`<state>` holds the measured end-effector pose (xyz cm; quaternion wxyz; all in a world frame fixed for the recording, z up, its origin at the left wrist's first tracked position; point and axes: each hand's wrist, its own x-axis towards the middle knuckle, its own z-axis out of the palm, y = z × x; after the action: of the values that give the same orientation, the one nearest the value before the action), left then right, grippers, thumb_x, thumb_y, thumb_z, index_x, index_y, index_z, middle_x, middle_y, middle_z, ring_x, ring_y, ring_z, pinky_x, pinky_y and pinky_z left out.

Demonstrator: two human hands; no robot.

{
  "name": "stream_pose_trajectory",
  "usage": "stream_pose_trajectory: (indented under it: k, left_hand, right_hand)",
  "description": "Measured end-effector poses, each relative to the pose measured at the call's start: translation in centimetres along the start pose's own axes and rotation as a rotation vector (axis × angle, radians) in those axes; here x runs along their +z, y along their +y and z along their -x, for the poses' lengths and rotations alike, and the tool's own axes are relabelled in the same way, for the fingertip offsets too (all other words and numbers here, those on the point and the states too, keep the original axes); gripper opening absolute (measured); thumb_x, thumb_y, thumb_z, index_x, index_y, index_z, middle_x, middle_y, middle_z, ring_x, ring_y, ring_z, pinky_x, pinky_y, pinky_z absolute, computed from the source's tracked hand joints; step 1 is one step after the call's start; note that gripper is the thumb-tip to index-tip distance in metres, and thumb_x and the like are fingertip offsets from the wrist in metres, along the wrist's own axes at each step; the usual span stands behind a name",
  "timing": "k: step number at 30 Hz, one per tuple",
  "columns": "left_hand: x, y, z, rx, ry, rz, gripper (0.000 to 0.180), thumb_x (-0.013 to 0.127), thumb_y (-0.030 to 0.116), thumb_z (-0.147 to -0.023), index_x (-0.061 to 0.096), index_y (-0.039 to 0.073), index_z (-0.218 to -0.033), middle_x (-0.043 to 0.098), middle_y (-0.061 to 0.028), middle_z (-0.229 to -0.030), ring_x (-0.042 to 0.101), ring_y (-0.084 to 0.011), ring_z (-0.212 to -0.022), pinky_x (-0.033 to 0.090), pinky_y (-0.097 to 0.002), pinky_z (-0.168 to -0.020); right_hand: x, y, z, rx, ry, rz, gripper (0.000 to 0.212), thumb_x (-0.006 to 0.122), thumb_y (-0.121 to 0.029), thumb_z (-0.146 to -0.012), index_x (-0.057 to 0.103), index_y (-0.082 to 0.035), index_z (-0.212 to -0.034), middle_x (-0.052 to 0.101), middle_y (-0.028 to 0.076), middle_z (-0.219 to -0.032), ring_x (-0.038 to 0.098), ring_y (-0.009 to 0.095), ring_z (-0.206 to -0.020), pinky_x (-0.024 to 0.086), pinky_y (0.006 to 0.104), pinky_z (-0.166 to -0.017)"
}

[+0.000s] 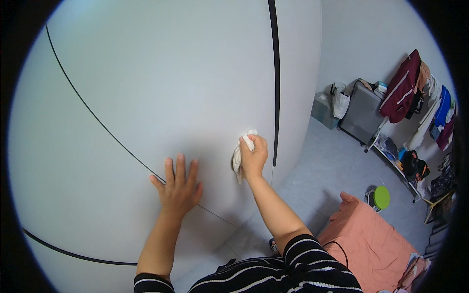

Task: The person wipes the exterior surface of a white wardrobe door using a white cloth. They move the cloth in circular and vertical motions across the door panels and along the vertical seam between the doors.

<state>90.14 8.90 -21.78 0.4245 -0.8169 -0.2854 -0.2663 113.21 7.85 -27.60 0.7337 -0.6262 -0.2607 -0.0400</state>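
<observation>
At the white door (171, 88), we find wiping apparently in hand.
The right hand (254, 155) grips a crumpled cloth (237, 158), which appears to lie against the door just left of the dark strip (277, 97); the left hand (178, 190), empty with fingers spread, seems to rest flat on the door. In our judgement, the next move calls for even pressure on the cloth, the left hand bracing. The strip could catch strokes to the right. Beyond, we note a pink cover (371, 239), green stool (381, 197), grey suitcase (361, 110) and maroon jacket (403, 88), all clear of the cloth.
</observation>
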Motion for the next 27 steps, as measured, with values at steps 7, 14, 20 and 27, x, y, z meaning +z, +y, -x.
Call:
stream_pose_trajectory:
  k: [7, 14, 20, 27]
  left_hand:
    - [-0.1, 0.0, 0.2, 0.0, -0.024, -0.003, 0.068, 0.062, 0.044, -0.074, 0.052, 0.024, -0.139, 0.041, -0.014, -0.15, 0.032, -0.0381, -0.141, -0.006, -0.0727, -0.107]
    - [0.0, 0.0, 0.1, 0.002, -0.015, -0.004, 0.068, 0.063, 0.045, -0.075, 0.053, 0.024, -0.139, 0.04, -0.0144, -0.151, 0.031, -0.0382, -0.142, -0.006, -0.073, -0.107]
    - [0.0, 0.2, -0.1, -0.006, 0.005, -0.003, 0.066, 0.063, 0.045, -0.075, 0.054, 0.024, -0.137, 0.039, -0.0142, -0.151, 0.03, -0.0387, -0.142, -0.005, -0.0735, -0.107]
    - [0.3, -0.2, 0.0, 0.039, -0.014, -0.043, 0.074, 0.065, 0.051, -0.074, 0.048, 0.025, -0.142, 0.029, -0.0167, -0.156, 0.018, -0.0406, -0.146, -0.009, -0.0722, -0.107]
  right_hand:
    - [0.0, 0.3, 0.3, -0.062, -0.016, 0.023, 0.02, 0.076, -0.013, -0.08, 0.066, -0.003, -0.093, 0.063, 0.015, -0.107, 0.06, 0.032, -0.102, 0.049, 0.0387, -0.089]
    - [0.3, 0.5, 0.3, -0.023, 0.001, 0.003, 0.02, 0.076, -0.014, -0.08, 0.067, -0.002, -0.093, 0.063, 0.014, -0.107, 0.061, 0.032, -0.102, 0.049, 0.039, -0.088]
    - [0.4, 1.0, 0.7, -0.101, -0.005, 0.041, 0.021, 0.076, -0.014, -0.08, 0.067, -0.001, -0.094, 0.063, 0.015, -0.108, 0.061, 0.032, -0.102, 0.049, 0.0386, -0.089]
    - [-0.3, 1.7, 0.6, -0.063, -0.051, 0.076, 0.028, 0.073, -0.019, -0.083, 0.07, -0.003, -0.106, 0.057, 0.022, -0.121, 0.053, 0.037, -0.115, 0.043, 0.043, -0.098]
